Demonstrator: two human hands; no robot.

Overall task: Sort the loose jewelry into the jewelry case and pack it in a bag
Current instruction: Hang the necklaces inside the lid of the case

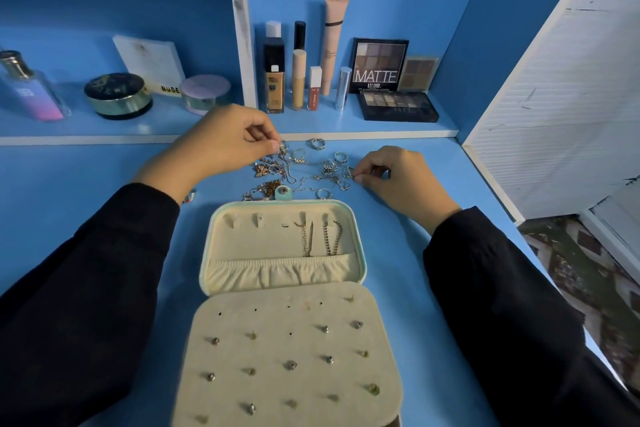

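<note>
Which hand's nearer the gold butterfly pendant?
Left. The left hand sits just beyond the butterfly pendant, pinching a chain beside it; the right hand pinches a small piece at the far right edge of the loose pile.

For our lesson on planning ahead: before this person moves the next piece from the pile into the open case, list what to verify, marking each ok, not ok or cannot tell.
1. Jewelry case lies open: ok.
2. Free lid hooks beside the two hung chains: ok.
3. Left hand pinches a silver piece: ok.
4. Right hand pinches a looped piece: ok.
5. Loose pile untangled: not ok, chains cross.
6. Bag at hand: cannot tell, none in view.
</note>
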